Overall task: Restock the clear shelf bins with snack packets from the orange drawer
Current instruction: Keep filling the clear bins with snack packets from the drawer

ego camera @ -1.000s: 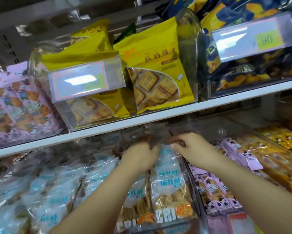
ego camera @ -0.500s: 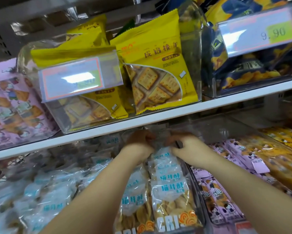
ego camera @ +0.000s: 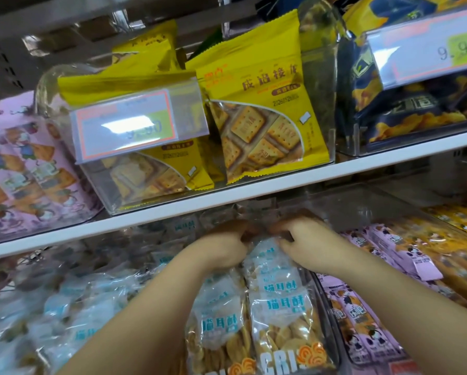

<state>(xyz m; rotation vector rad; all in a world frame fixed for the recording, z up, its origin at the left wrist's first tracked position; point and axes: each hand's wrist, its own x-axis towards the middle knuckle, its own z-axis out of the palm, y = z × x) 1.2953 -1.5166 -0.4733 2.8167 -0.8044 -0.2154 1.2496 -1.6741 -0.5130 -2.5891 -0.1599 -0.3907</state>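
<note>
Both hands are close together under the white shelf board (ego camera: 254,197), almost touching. The left hand (ego camera: 223,246) and right hand (ego camera: 306,243) have fingers curled over the top edge of a clear crisp packet (ego camera: 279,301) with a blue label. It looks like a pinch from each side, but the fingertips are blurred. The packet stands upright at the front of the lower clear bin (ego camera: 329,320), against the bin's right wall. A second matching packet (ego camera: 219,318) stands just beside it on the left, partly behind the left forearm.

The shelf board hangs right above the hands and covers the back of the bin. To the left is a loose heap of the same blue-label packets (ego camera: 75,312), blurred. To the right are rows of pink packets (ego camera: 373,336), then orange packets (ego camera: 454,239) further right.

On the upper shelf, an upper clear bin (ego camera: 100,182) holds yellow cracker packets (ego camera: 259,104), with a glared price tag (ego camera: 127,123) on its front. Pink packets with cartoon print (ego camera: 24,163) sit at its left. Navy chip bags (ego camera: 416,115) sit at its right, behind a tag reading 9.90 (ego camera: 429,47).
</note>
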